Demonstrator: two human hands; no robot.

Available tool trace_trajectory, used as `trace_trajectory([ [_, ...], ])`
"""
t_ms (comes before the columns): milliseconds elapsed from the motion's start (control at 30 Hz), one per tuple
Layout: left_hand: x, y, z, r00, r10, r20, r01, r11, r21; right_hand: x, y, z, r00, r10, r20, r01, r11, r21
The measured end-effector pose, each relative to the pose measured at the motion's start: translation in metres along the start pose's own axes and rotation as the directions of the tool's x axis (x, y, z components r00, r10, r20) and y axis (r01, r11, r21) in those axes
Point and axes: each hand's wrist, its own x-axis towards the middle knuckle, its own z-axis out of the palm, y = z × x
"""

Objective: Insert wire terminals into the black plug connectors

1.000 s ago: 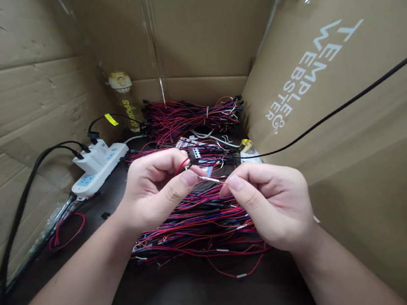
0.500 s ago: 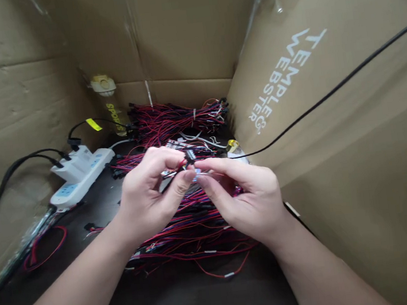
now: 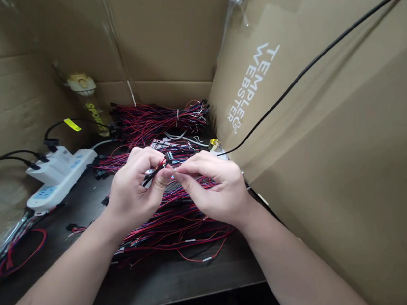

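Note:
My left hand (image 3: pixel 134 193) is closed in a pinch on a small black connector (image 3: pixel 168 157) with thin wires trailing from it. My right hand (image 3: pixel 217 188) is closed too, its fingertips pressed against the same connector and a thin wire at it. Both hands hover just above a loose pile of red, blue and black wires (image 3: pixel 175 225) on the dark tabletop (image 3: pixel 160 286). The wire end between the fingers is hidden.
A tied bundle of red and black wires (image 3: pixel 158 121) lies at the back. A white power strip (image 3: pixel 55 173) with black plugs sits at left. Cardboard walls (image 3: pixel 319 158) close in on three sides. A black cable (image 3: pixel 308 68) crosses the right wall. A yellow-capped bottle (image 3: pixel 86 102) stands in the corner.
My right hand has come in from the right and closed the gap to the connector in my left hand. The view has shifted, so everything sits further left.

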Motion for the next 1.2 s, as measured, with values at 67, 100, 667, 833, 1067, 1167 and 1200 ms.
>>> trace_trajectory([
  [67,-0.001,0.000,-0.001,1.000,0.001,0.021,0.001,0.998,-0.059,0.001,-0.006,-0.001,0.998,0.055,0.017,-0.056,0.997,0.048],
  [100,-0.002,0.000,-0.001,1.000,0.000,0.031,0.003,0.996,-0.094,0.001,-0.008,-0.002,0.995,0.094,0.031,-0.096,0.992,0.076],
  [667,-0.005,0.000,0.003,0.997,0.025,-0.078,-0.037,0.987,-0.156,-0.003,-0.005,-0.001,0.985,0.077,0.152,-0.087,0.994,0.063],
  [833,-0.005,-0.002,0.002,0.995,0.069,-0.067,-0.079,0.983,-0.168,-0.006,-0.005,0.001,0.999,0.048,0.015,-0.048,0.999,0.013],
  [1067,-0.004,-0.002,-0.001,0.989,0.118,-0.093,-0.130,0.983,-0.126,-0.005,-0.003,-0.002,1.000,-0.009,0.025,0.008,1.000,0.013],
  [1167,-0.004,0.000,-0.002,0.989,0.122,-0.084,-0.128,0.989,-0.070,-0.006,-0.004,-0.001,1.000,-0.014,0.019,0.014,1.000,0.024],
  [1200,-0.004,0.000,-0.002,0.989,0.123,-0.079,-0.127,0.990,-0.056,-0.006,-0.004,-0.001,1.000,-0.023,0.020,0.022,0.999,0.022],
])
